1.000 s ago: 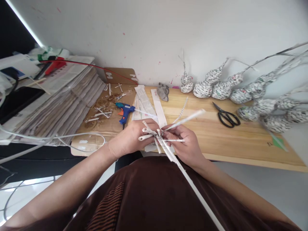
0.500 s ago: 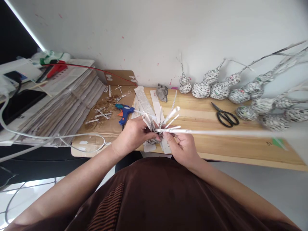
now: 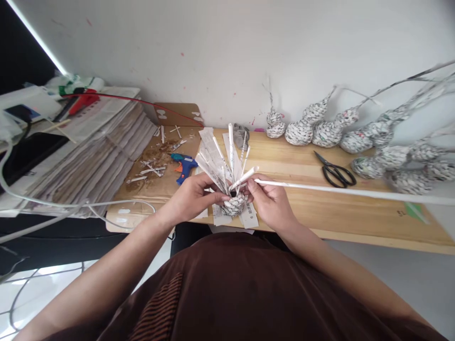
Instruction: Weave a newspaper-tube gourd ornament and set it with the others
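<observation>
A small woven paper basket (image 3: pixel 233 207) sits near the front edge of the table, with several rolled paper tubes standing up from its rim. My left hand (image 3: pixel 194 196) pinches the left side of its rim at the base of the tubes. Between the thumb and fingers of my right hand (image 3: pixel 272 203) is a long rolled paper tube (image 3: pixel 320 188), which stretches off to the right edge of view. That hand is close against the basket's right side. Flat printed paper strips (image 3: pixel 250 217) lie under and behind the basket.
A blue glue gun (image 3: pixel 185 166) lies on cardboard (image 3: pixel 142 189) among paper scraps. Black scissors (image 3: pixel 334 171) are on the table at right. Several gourd-shaped woven paper pieces (image 3: pixel 298 132) line the wall. Stacked newspapers (image 3: pixel 103 151) and a white cable (image 3: pixel 42 203) occupy the left.
The upright tubes now spread higher and the basket body shows more. My right hand has shifted slightly with the long tube, which now slants down toward the right.
</observation>
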Motion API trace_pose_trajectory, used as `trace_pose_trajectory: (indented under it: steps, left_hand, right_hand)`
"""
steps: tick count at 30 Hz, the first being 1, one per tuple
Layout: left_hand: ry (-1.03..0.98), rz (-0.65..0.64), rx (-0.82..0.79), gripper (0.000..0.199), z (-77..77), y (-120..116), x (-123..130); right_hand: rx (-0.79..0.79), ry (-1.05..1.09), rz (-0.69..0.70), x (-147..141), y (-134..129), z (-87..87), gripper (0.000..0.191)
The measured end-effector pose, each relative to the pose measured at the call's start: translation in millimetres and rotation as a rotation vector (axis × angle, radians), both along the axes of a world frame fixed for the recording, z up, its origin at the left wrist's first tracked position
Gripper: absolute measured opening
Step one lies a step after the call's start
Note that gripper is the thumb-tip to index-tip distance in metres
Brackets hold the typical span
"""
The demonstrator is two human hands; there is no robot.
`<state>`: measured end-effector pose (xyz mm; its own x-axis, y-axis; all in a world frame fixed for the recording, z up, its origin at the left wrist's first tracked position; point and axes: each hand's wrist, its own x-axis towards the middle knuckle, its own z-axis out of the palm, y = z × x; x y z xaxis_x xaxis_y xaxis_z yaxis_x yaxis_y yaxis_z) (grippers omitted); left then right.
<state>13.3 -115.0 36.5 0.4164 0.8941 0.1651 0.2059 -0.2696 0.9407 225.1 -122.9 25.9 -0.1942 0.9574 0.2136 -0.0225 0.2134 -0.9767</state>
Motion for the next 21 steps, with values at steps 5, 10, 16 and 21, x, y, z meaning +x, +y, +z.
trace_pose_trajectory:
  steps: [5, 10, 16, 21]
  left_hand:
    - [0.004, -0.092, 0.098, 0.025, 6.2, -1, -5]
    - [0.246, -0.200, 0.247, 0.016, 27.7, 9, -10]
    - [0.363, -0.339, 0.225, 0.018, 43.9, 22, -12]
    - [0.383, -0.393, 0.218, 0.019, 47.7, 26, -9]
  right_hand:
    - [-0.036, 0.030, 0.004, -1, -6, -1.4, 0.028]
    - [-0.049, 0.010, 0.013, 0, -9, 1.0, 0.031]
    - [-0.092, 0.013, 0.003, 2, -8, 2.1, 0.037]
    - [-0.146, 0.057, 0.021, 5, -5, -0.3, 0.037]
